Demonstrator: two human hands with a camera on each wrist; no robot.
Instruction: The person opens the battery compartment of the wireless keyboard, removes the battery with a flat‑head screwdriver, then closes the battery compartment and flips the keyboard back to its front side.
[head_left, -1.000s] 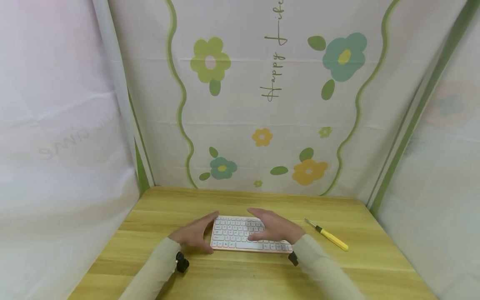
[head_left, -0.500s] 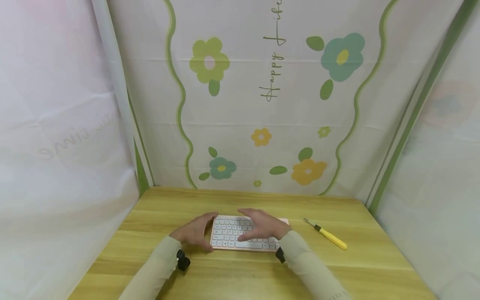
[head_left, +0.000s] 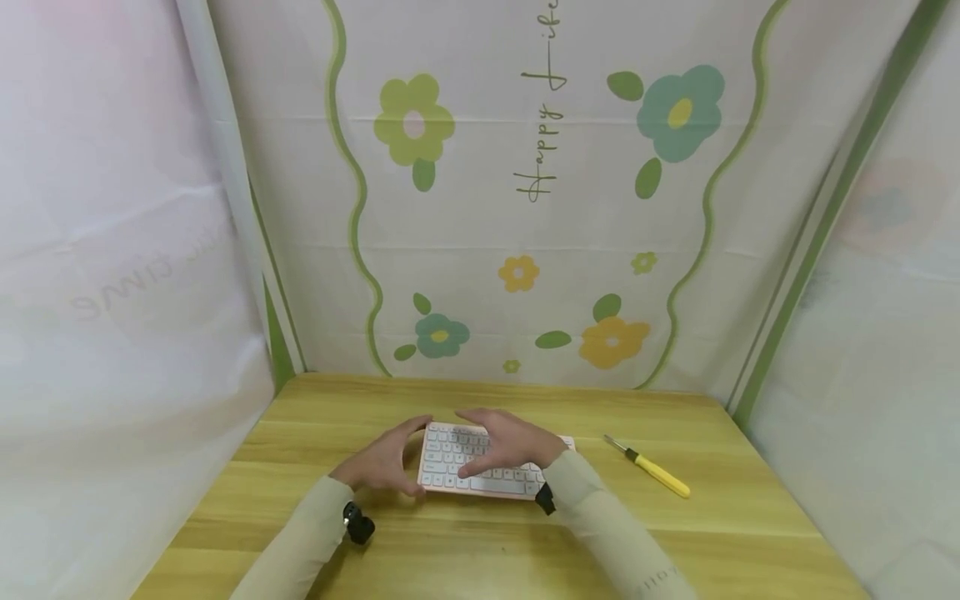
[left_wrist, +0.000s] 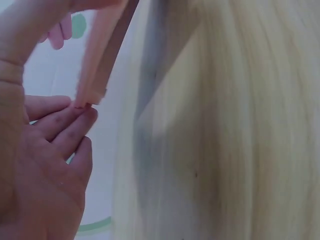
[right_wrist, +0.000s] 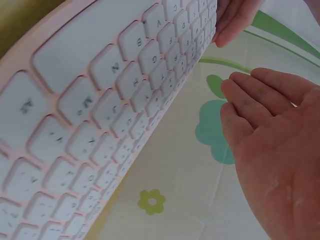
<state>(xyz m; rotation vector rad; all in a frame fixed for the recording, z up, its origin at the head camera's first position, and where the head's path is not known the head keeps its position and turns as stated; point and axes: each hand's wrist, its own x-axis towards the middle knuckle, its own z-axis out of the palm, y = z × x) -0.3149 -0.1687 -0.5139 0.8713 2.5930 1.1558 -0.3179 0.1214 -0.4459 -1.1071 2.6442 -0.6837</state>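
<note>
A slim white-keyed keyboard (head_left: 444, 460) with a pink frame is over the wooden table, and its left end is lifted slightly. My left hand (head_left: 384, 460) holds that end, with the fingers at the far edge and the thumb at the near edge. The left wrist view shows the fingers (left_wrist: 65, 120) against one corner of the keyboard (left_wrist: 100, 70), above a shadow on the wood. My right hand (head_left: 513, 440) hovers over the middle of the keys, hiding part of them. Its fingers (right_wrist: 255, 97) are straight and apart from the keyboard in the right wrist view.
A screwdriver (head_left: 660, 475) with a yellow handle lies on the table (head_left: 480, 550) to the right of the keyboard. Beyond the table's back edge hangs a white cloth (head_left: 465, 217) printed with flowers. More cloth panels stand at the left and right.
My right hand has moved left across the keyboard, uncovering its right end. The keyboard's left end has risen a little in my left hand.
</note>
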